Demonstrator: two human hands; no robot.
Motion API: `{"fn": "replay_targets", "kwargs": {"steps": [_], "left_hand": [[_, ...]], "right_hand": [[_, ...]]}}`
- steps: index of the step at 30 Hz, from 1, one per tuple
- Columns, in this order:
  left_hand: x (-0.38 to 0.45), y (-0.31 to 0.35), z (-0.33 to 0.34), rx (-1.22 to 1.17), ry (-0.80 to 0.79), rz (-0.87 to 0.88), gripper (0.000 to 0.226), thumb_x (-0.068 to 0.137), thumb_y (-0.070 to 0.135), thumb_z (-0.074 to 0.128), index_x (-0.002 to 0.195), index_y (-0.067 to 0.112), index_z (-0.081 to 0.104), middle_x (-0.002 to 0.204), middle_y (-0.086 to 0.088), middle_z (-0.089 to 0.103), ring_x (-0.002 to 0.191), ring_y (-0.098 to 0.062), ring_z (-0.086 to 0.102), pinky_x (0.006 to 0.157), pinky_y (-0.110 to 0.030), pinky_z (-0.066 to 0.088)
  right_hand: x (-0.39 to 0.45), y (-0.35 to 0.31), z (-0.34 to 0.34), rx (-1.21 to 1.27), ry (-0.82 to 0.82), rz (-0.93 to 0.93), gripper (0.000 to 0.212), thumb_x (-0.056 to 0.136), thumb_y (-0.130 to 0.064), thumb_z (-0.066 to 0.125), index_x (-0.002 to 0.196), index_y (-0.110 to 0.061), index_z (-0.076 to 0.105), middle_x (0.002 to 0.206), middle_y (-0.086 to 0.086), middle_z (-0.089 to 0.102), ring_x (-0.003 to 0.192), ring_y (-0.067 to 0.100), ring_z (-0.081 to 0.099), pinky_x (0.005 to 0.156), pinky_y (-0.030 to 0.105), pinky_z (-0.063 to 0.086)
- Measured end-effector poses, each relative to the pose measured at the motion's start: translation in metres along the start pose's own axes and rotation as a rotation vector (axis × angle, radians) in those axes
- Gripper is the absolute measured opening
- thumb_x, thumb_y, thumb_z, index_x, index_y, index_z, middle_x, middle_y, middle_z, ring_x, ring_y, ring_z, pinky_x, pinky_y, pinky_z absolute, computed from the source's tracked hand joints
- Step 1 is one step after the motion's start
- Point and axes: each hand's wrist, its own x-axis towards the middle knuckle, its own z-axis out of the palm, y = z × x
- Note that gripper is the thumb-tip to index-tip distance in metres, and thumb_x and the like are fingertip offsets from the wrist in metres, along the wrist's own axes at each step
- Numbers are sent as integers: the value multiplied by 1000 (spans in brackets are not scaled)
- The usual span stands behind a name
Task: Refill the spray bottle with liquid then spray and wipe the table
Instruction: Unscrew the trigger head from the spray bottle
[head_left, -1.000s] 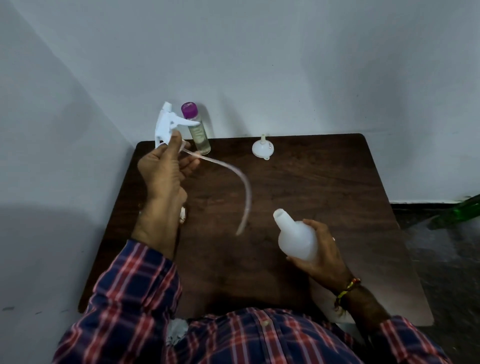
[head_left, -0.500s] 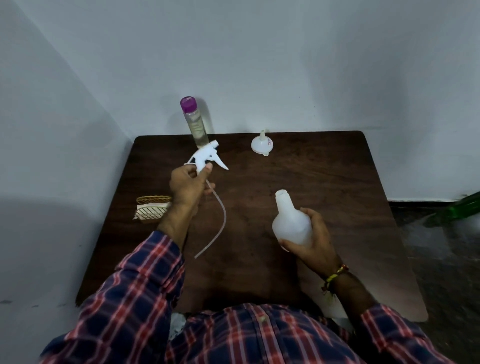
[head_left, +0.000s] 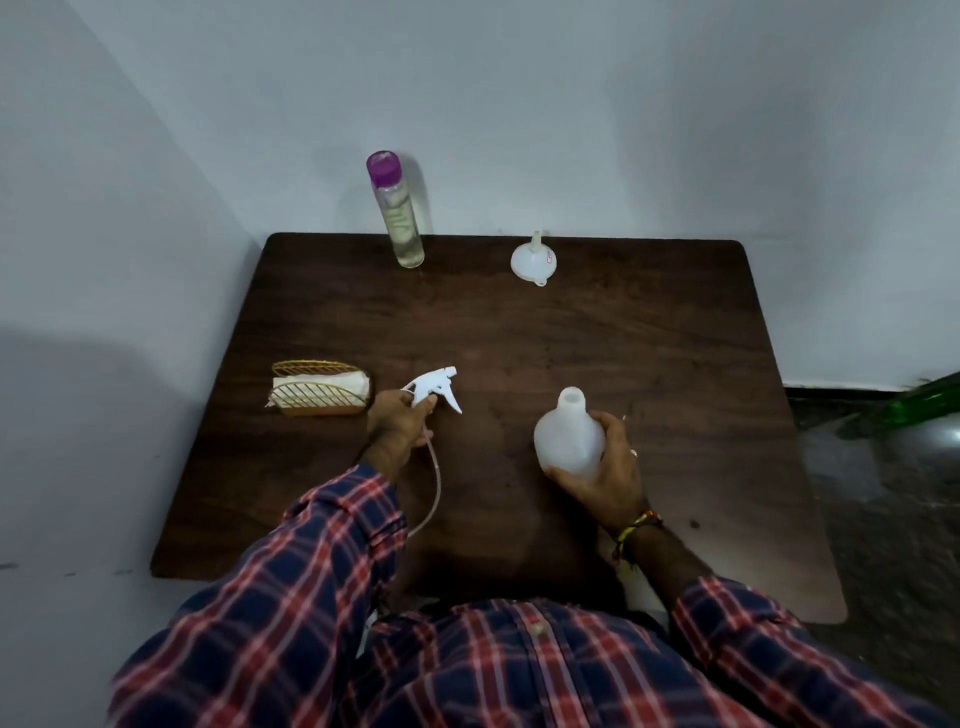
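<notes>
My left hand (head_left: 397, 423) pinches the trigger head (head_left: 434, 387) low over the counter (head_left: 623, 338); my right hand (head_left: 602, 467) grips the open bottle (head_left: 569, 434) — tilt it and the funnel (head_left: 534, 258), well beyond, won't seat.

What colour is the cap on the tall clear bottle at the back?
Purple cap on the tall clear bottle, seen in the head view.

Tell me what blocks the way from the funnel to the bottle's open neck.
Nothing visible does. The funnel sits at the table's far edge, with bare wood between it and the bottle. The right hand grips the bottle's body, leaving the neck uncovered.
</notes>
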Motion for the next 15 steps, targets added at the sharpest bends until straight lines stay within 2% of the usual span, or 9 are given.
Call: {"fn": "replay_targets", "kwargs": {"steps": [3, 5, 7, 10, 13, 15], "left_hand": [[10, -19, 3, 127, 38, 60, 28, 79, 35, 78, 69, 13, 64, 80, -12, 71, 65, -30, 70, 61, -50, 61], [15, -28, 5, 251, 67, 112, 37, 74, 49, 73, 76, 13, 69, 81, -8, 73, 75, -29, 71, 69, -44, 61], [8, -23, 4, 349, 85, 142, 37, 81, 49, 70, 90, 14, 72, 96, -7, 73, 93, -28, 68, 79, -33, 54], [-2, -11, 8, 396, 126, 130, 43, 88, 47, 63, 114, 13, 67, 118, -9, 67, 113, -29, 60, 91, -36, 47], [-14, -5, 13, 450, 195, 118, 53, 90, 46, 61, 127, 9, 53, 129, -15, 56, 118, -33, 56, 92, -42, 46], [-25, -4, 19, 520, 266, 202, 52, 90, 43, 63, 127, 10, 47, 131, -16, 50, 117, -35, 55, 89, -44, 48]], "right_hand": [[1, -2, 7, 7, 48, -5, 95, 59, -40, 93, 134, -26, 37, 126, -14, 43, 115, 23, 54, 93, 50, 53], [2, -2, 12, 1, 63, 6, 96, 60, -37, 93, 136, -21, 36, 127, -10, 43, 116, 26, 54, 94, 50, 52], [2, 0, 16, -9, 67, 15, 98, 61, -36, 93, 137, -18, 35, 131, -3, 45, 118, 26, 53, 95, 50, 52], [3, 1, 18, -26, 64, 33, 101, 61, -35, 94, 139, -13, 33, 136, 4, 45, 121, 29, 52, 98, 49, 50], [5, 0, 15, -30, 27, 38, 105, 60, -32, 95, 141, -10, 31, 139, 6, 42, 123, 26, 48, 100, 41, 47], [4, 3, 12, -32, 3, 13, 110, 59, -30, 96, 144, -10, 29, 143, 5, 38, 125, 19, 44, 103, 35, 43]]}}
